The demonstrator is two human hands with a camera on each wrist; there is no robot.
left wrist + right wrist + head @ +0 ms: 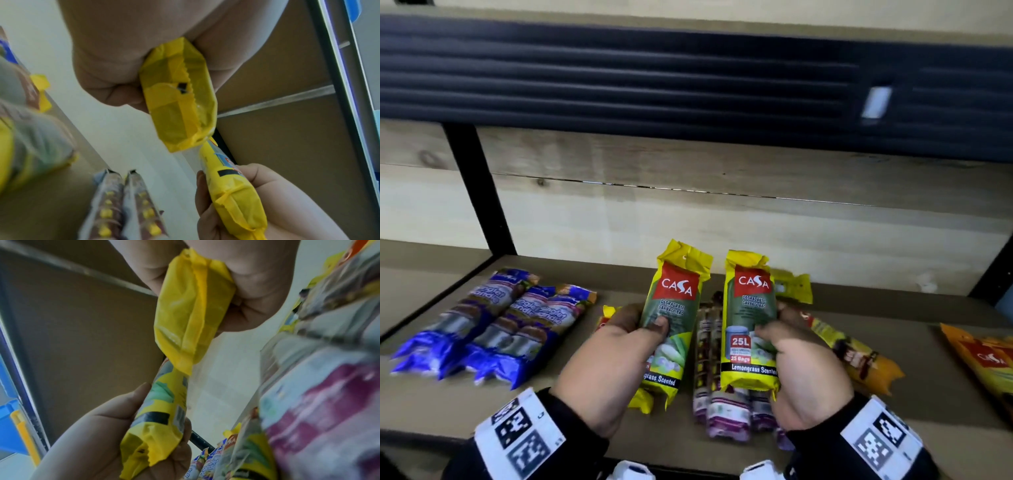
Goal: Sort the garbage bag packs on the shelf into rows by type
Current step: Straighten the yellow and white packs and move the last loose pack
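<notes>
Two yellow CASA lemongrass garbage bag packs are held upright side by side above the shelf [935, 404]. My left hand [643, 323] grips the left pack [674, 301] at its middle, thumb on the front. My right hand [774, 325] grips the right pack [751, 301] the same way. The left wrist view shows the left pack's [180, 100] folded end sticking out of the fist. In the right wrist view the right pack [189, 313] does likewise. Under them lie purple-and-white packs [722, 401].
Three blue packs [493, 325] lie in a row at the shelf's left. An orange-yellow pack [859, 356] and another yellow pack [792, 286] lie to the right, with an orange CASA pack [986, 359] at the far right. A black post [479, 192] stands at back left.
</notes>
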